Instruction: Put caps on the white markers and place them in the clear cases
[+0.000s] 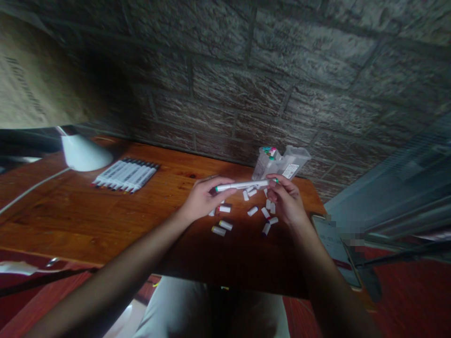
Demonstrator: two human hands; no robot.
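A white marker [243, 185] with green ends is held level between both hands, above the wooden table. My left hand [207, 195] pinches its left end between thumb and fingers. Around the right end, my right hand [286, 199] is closed the same way. Below the hands lie several loose white marker caps [252, 211], some with yellow, red or blue ends. Two yellow-ended caps [225, 226] rest nearest to me. To the left, several uncapped-looking markers [127, 174] lie side by side in a row.
An open clear plastic case [294, 162] with colourful markers in one half stands at the back right. A lamp with a white base [86, 152] is at the left, its cord [35, 190] crossing the table [169, 164]. A stone-block wall [218, 84] rises behind.
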